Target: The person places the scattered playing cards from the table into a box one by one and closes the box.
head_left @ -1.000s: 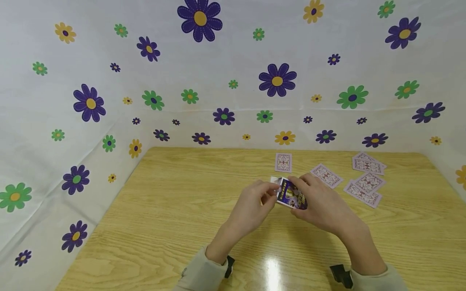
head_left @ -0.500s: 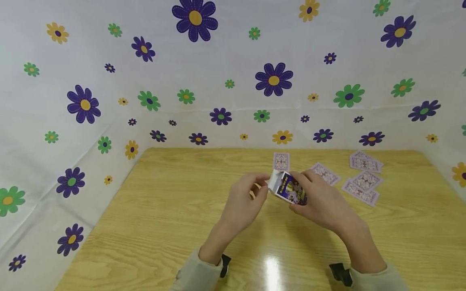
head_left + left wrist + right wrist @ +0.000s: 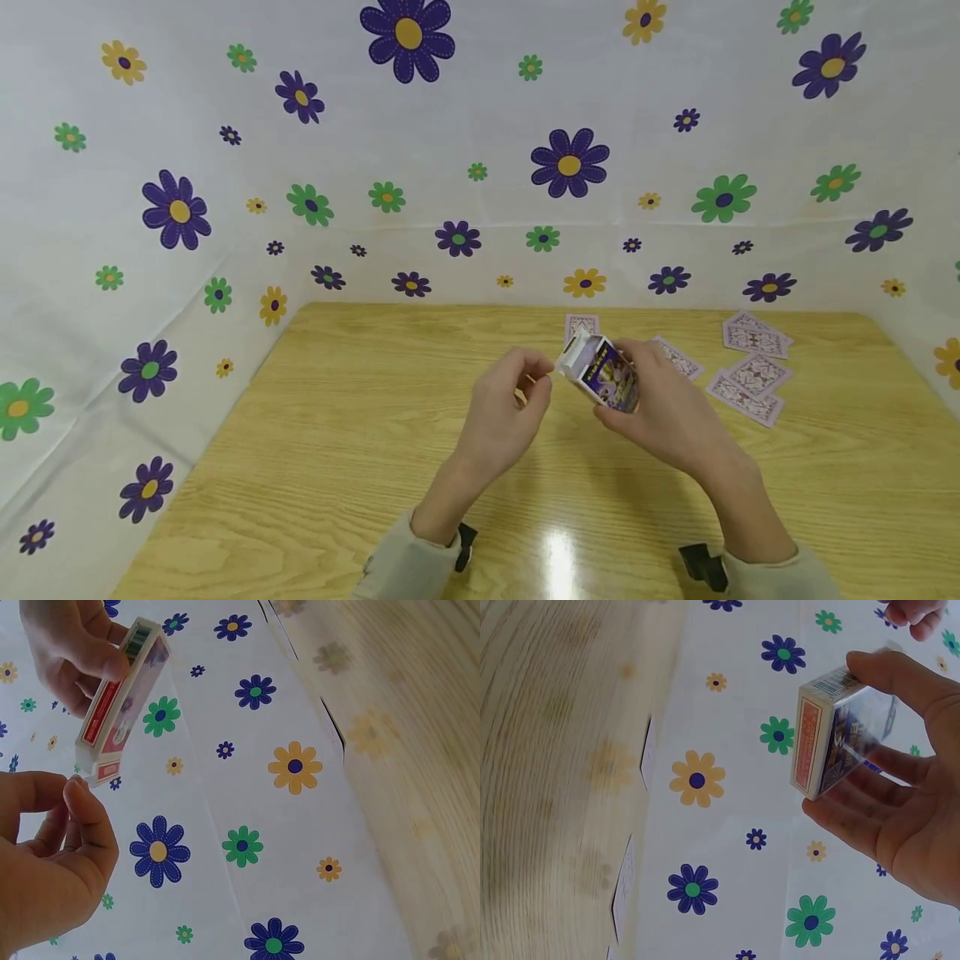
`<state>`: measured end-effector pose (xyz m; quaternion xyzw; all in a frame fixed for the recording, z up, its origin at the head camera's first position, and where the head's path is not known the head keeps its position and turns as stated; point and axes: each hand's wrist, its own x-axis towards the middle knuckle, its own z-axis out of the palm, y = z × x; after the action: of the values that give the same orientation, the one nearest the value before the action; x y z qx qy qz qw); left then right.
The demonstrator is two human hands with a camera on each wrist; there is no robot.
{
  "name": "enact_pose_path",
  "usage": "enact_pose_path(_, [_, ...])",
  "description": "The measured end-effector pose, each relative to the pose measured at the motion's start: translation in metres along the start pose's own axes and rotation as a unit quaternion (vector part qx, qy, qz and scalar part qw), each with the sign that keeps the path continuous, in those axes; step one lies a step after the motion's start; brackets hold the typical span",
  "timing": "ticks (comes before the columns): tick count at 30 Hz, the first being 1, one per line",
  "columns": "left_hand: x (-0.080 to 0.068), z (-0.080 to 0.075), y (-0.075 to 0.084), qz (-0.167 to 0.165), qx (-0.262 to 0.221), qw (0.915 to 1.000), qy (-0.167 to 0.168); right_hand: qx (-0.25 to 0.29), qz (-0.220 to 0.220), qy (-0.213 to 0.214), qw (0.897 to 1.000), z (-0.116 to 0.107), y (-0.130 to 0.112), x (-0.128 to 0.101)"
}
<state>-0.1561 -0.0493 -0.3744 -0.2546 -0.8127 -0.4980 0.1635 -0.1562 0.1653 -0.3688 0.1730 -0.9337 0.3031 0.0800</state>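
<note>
A small playing-card box (image 3: pixel 613 382) with a dark blue printed front is held tilted above the table by my right hand (image 3: pixel 671 408). Thumb and fingers grip its two narrow sides. At the box's upper left end, the white top flap (image 3: pixel 577 350) stands lifted. The thumb and forefinger of my left hand (image 3: pixel 501 412) meet at the flap's tip, and in the left wrist view they appear to pinch its edge. That view also shows a red and white side of the box (image 3: pixel 120 701). What lies inside the box cannot be made out.
Face-down playing cards with red patterned backs lie on the wooden table (image 3: pixel 360 433): one card (image 3: pixel 581 323) behind the box, one card (image 3: pixel 681 360) partly behind my right hand, and overlapping cards (image 3: pixel 759 375) farther right. A flowered white cloth (image 3: pixel 480 125) hangs around the table.
The box's top flap has been pulled up and back. The box has risen a little and tilted more upright in my right hand. My left hand has shifted slightly left and up.
</note>
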Motion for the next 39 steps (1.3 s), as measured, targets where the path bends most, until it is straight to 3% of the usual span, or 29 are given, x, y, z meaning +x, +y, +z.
enact_pose_path(6, [-0.004,0.005,0.006,0.017,0.031,0.9986,-0.04,0.059,0.025,0.043,0.997,0.004,-0.003,0.001])
enact_pose_path(13, [-0.007,0.011,0.015,-0.015,0.035,0.9944,-0.098,0.097,0.055,0.108,0.988,0.007,-0.008,0.002])
enact_pose_path(19, [-0.009,0.017,0.019,-0.04,0.028,0.9914,-0.121,0.112,0.062,0.13,0.983,0.013,-0.015,0.002])
enact_pose_path(24, [-0.01,0.019,0.02,-0.07,0.008,0.9909,-0.114,0.119,0.053,0.136,0.982,0.019,-0.019,0.004])
enact_pose_path(29, [-0.009,0.018,0.015,-0.108,-0.025,0.9903,-0.084,0.141,0.028,0.14,0.98,0.024,-0.022,0.004])
enact_pose_path(39, [-0.005,0.013,0.006,-0.143,-0.037,0.9883,-0.038,0.189,-0.01,0.141,0.972,0.031,-0.026,0.003])
